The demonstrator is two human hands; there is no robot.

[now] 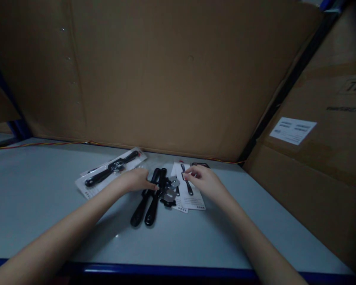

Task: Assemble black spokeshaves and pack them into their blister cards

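Two black spokeshaves (150, 215) lie side by side on the table. My left hand (141, 180) is closed at the middle of them, its thumb on the black body; the other fingers are partly hidden. Right beside them are loose metal blades (169, 194) and a small black clamp piece (167, 204). My right hand (206, 180) is over a white card (194, 201) printed with a spokeshave. Its thumb and forefinger are pinched together above the print, and I cannot make out what is between them. A second white card (182, 209) lies partly underneath.
Packaged spokeshaves (108, 174) in clear wrap lie to the left. A dark flat object (200, 164) is behind my right hand. Cardboard (166, 79) walls off the back, and a large carton (314, 190) stands at the right. A thin cable (56, 144) runs along the back edge.
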